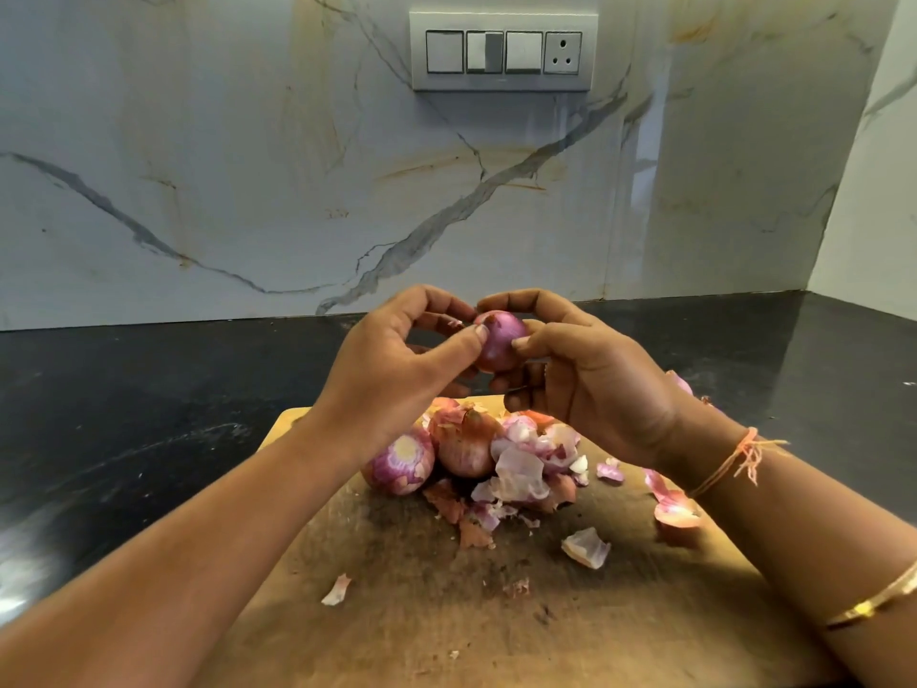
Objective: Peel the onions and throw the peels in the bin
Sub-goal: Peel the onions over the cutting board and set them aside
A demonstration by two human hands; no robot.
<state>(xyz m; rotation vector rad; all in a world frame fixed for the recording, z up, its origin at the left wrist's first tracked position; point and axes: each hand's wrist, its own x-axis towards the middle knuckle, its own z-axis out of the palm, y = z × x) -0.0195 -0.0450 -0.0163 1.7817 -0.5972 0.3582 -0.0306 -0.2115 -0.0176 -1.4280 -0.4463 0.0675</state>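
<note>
Both hands raised over board (570,613); left hand (392,360), right hand (590,384) grip onion (497,342)

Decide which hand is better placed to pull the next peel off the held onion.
Probably the left hand: its thumb sits by loose skin atop the onion, which the right hand steadies.

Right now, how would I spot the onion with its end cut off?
Find the wooden cutting board on the black counter. At the pile's left edge lies the cut onion, showing a pale ringed circle; the onion beside it wears brown skin.
</note>
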